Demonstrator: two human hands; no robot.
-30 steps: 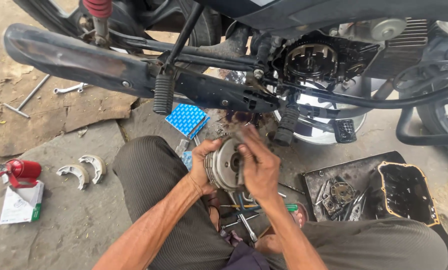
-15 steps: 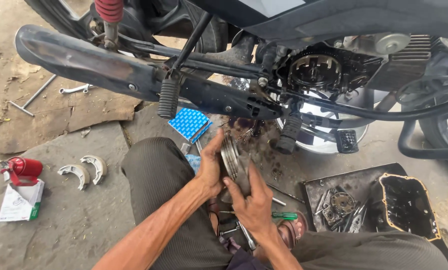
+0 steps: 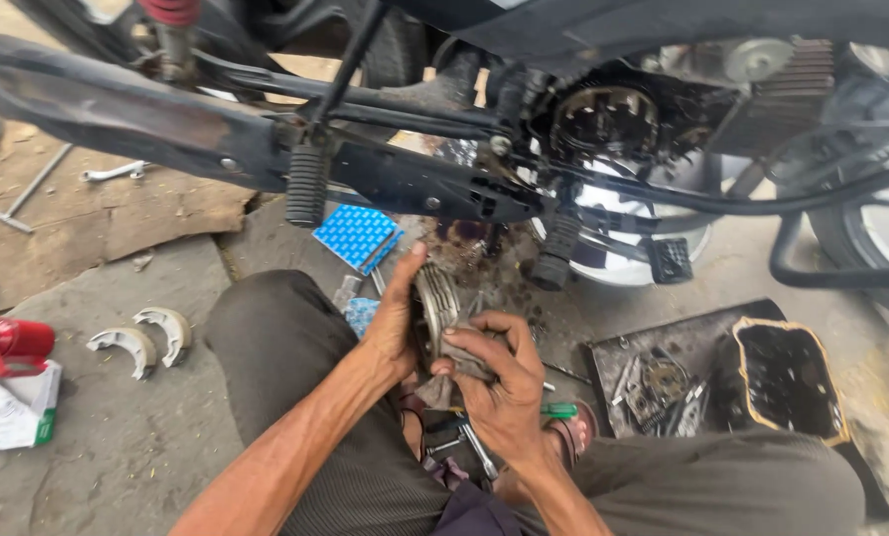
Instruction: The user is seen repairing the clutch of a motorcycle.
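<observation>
The round ribbed metal part (image 3: 438, 303) stands on edge between our two hands, above our lap. Our left hand (image 3: 397, 320) cups its far side, fingers pressed together along the rim; our right hand (image 3: 499, 382) pinches a grey rag (image 3: 461, 359) against its near face. We judge the greasy rim could slip from the left fingers and drop onto the tools (image 3: 469, 447) just below the right fingers.
</observation>
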